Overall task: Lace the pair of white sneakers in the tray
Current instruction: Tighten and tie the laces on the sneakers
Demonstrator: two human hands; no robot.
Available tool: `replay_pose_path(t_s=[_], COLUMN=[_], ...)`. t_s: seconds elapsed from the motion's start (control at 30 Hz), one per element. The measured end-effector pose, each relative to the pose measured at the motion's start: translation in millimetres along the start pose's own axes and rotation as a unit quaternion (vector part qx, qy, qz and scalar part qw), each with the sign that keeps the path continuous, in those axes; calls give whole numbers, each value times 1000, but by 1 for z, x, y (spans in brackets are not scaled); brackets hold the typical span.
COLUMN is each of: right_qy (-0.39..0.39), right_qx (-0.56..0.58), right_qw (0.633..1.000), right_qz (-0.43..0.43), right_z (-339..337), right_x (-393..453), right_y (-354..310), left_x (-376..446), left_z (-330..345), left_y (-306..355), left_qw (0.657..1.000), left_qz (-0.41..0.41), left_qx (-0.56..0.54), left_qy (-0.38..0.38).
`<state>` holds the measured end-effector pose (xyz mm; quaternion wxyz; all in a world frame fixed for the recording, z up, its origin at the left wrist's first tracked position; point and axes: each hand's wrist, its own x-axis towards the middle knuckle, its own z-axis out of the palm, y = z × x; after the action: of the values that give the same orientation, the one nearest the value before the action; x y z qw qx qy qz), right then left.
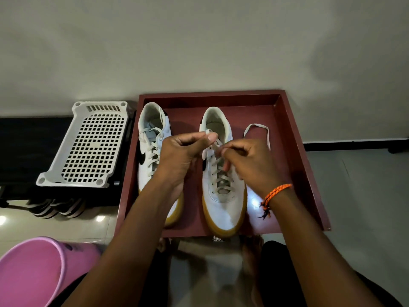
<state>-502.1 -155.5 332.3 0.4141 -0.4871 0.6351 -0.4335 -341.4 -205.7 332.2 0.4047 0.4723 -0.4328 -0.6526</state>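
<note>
Left hand (177, 151) and right hand (243, 158) each pinch the lace (257, 127) over the right sneaker (223, 200) in the tray (294, 138). Left sneaker (152, 138) looks laced. Risk: lace end slips, missing the top eyelet.

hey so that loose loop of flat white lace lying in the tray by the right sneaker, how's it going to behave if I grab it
The flat white shoelace probably goes limp when lifted: it already lies in a slack curved loop on the dark red tray. It looks thin and light, so it should weigh almost nothing. One end seems threaded through the right white sneaker, so pulling may drag through the eyelets rather than come free.
</note>
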Motion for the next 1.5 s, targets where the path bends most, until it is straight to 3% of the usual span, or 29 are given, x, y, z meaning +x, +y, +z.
replay_pose_path(t_s=[0.2, 0.3, 0.4, 0.47, 0.53, 0.67, 0.77, 0.83, 0.9, 1.0, 1.07, 1.1, 1.17, 1.27, 1.33, 1.37, 1.43, 1.5], right_qy=[60, -36, -186, -256, -224, -44, -48, -96, -199, -385, -454, -450, -368, -116, 26, 61, 87, 103], right_qx=[-57, -32, 0, -61, -98, -8, -36, -35, -53, -126, -171, -179, -142, -20, -31, -64, -84, -29], right_qw=[993, 996, 981, 959, 965, 999, 996, 994, 979, 907, 859, 859, 910, 993, 997, 992, 990, 993], right_qz=[-83, -77, 48, 101, 96, 3, -63, -35, 5, 117, 166, 166, 123, 12, -69, -86, -72, -54], right_z=[23, 14, -18, -39, -42, -1, 19, 11, -11, -45, -53, -51, -41, -13, 5, 12, 20, 21], right_x=[2, 1, 2, 1, 0, 1, 1, 3, 3, -3, -9, -10, -5, 4, 6, 5, 4, 8], right_y=[12, 8, 4, 4, 5, 0, 7, 10, 3, -9, -7, -4, 3, 4, 2, 4, 9, 15], left_x=[5, 5, 5, 6, 6, 3, 2, 3, 4, 7, 8, 9, 9, 7, 7, 6, 5, 1], left_z=[-12, -13, -14, -15, -15, -7, -5, -7, -10, -15, -19, -19, -18, -12, -9, -7, -2, 4], left_y=[1, 2, 2, 3, 2, 1, 0, 0, 0, 2, 1, 1, 0, -4, -8, -10, -14, -17], left_qw=[999, 999, 999, 999, 1000, 1000, 1000, 1000, 999, 999, 999, 999, 999, 1000, 1000, 1000, 999, 999], left_qz=[-14, -13, -3, -4, -10, -30, -21, -28, -27, -10, -12, -13, -15, -20, -15, -12, -10, 1], left_qx=[-28, -29, -29, -17, -8, -6, -4, -4, -6, -9, -11, -12, -11, -2, 8, 14, 30, 44], left_qy=[11, 10, 23, 32, 26, 2, -10, -2, 18, 35, 36, 35, 33, 12, 1, -2, -11, -27])
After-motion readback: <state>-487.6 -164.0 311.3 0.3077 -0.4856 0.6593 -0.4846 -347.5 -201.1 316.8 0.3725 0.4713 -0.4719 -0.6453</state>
